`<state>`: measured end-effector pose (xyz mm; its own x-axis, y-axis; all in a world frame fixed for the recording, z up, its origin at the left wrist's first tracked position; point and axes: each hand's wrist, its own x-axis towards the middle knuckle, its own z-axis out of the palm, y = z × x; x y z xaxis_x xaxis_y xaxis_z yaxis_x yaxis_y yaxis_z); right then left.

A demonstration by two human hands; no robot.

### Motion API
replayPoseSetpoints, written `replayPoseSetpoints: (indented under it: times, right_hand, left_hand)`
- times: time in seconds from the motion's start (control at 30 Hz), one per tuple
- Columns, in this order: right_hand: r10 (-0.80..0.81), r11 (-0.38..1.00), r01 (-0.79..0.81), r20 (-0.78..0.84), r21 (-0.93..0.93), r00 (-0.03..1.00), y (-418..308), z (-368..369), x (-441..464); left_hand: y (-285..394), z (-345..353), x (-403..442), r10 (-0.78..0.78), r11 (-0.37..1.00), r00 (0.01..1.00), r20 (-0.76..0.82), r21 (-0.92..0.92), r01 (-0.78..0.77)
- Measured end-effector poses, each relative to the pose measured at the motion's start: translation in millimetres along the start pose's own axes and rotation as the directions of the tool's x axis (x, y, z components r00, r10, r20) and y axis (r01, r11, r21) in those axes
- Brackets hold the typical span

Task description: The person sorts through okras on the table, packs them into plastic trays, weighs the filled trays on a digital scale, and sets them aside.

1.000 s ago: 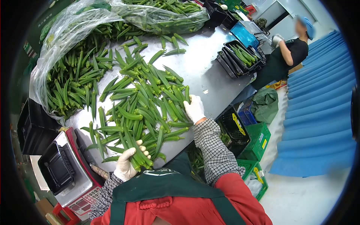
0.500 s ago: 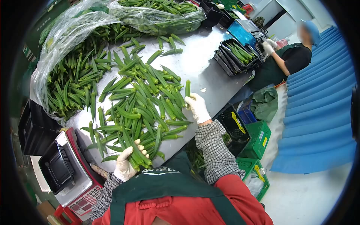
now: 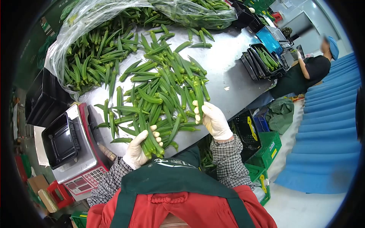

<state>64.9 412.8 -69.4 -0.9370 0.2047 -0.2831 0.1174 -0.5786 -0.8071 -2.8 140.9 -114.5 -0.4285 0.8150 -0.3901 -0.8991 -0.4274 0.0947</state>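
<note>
My left hand [image 3: 140, 147], in a white glove, is closed round a small bunch of okra [image 3: 150, 141] at the near edge of the metal table [image 3: 232, 97]. To the right, my gloved right hand [image 3: 213, 118] pinches one okra pod [image 3: 198, 95] between thumb and fingers, the pod pointing away from me. Between and beyond both hands lies a loose pile of okra [image 3: 159, 89]. Behind it, a larger heap of okra [image 3: 89, 62] spills from a clear plastic bag [image 3: 72, 34].
A scale [image 3: 81, 163] with an empty black tray [image 3: 61, 140] stands at the left. Stacked black trays [image 3: 253, 64], the top one holding okra, sit at the back right. Beyond them is a co-worker [image 3: 310, 72]. Green crates [image 3: 268, 148] stand below the table's right edge.
My right hand has come nearer to my left hand, with a pod in its fingers. The left hand keeps its bunch. The view has shifted, and the co-worker's arms have moved.
</note>
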Motion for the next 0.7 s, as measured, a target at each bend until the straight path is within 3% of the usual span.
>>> replayPoseSetpoints:
  times: [0.1, 0.23, 0.3, 0.4, 0.43, 0.47, 0.5, 0.53, 0.57, 0.63, 0.67, 0.7]
  right_hand:
    - [0.010, 1.000, -0.011, 0.030, 0.024, 0.999, -1, 2, -3]
    - [-0.044, 0.890, 0.004, -0.077, -0.456, 0.996, 9, 39, -16]
    - [-0.124, 0.795, 0.132, 0.054, -0.593, 0.991, 29, 62, -22]
    - [-0.148, 0.730, 0.225, 0.172, -0.646, 0.974, 37, 90, -23]
    - [-0.129, 0.848, 0.188, 0.151, -0.496, 0.980, 50, 91, -22]
    - [-0.287, 0.498, 0.404, 0.294, -0.767, 0.912, 57, 90, -17]
    - [-0.265, 0.299, 0.442, 0.371, -0.846, 0.890, 61, 90, -22]
    - [-0.228, 0.085, 0.470, 0.442, -0.878, 0.867, 57, 102, -27]
    - [-0.238, -0.005, 0.525, 0.511, -0.851, 0.826, 61, 109, -30]
    - [-0.196, 0.085, 0.554, 0.531, -0.828, 0.824, 60, 115, -29]
    - [-0.171, 0.174, 0.573, 0.549, -0.801, 0.818, 57, 114, -27]
    - [-0.180, 0.346, 0.523, 0.492, -0.779, 0.852, 52, 117, -28]
  left_hand:
    - [1, -1, 0, -0.021, 1.000, 1.000, 0.021, -0.015, 0.021]
    - [-2, 6, -1, 0.047, 0.993, 0.997, -0.060, 0.113, -0.040]
    - [-5, 10, 0, 0.070, 0.993, 0.995, -0.069, 0.102, -0.063]
    - [-5, 7, -1, 0.103, 0.989, 0.993, -0.051, 0.114, -0.097]
    - [-6, 7, -2, 0.139, 0.983, 0.989, -0.046, 0.124, -0.133]
    - [-7, 9, -3, 0.176, 0.976, 0.984, -0.040, 0.134, -0.169]
    - [-9, 13, -4, 0.255, 0.954, 0.965, -0.054, 0.177, -0.242]
    - [-8, 11, -6, 0.228, 0.960, 0.974, -0.014, 0.172, -0.222]
    - [-9, 10, -7, 0.238, 0.955, 0.971, -0.029, 0.186, -0.229]
    - [-6, 15, -13, 0.281, 0.942, 0.957, -0.070, 0.211, -0.261]
    - [1, 18, -19, 0.350, 0.911, 0.935, -0.060, 0.254, -0.324]
    - [10, 21, -25, 0.418, 0.874, 0.907, -0.051, 0.296, -0.386]
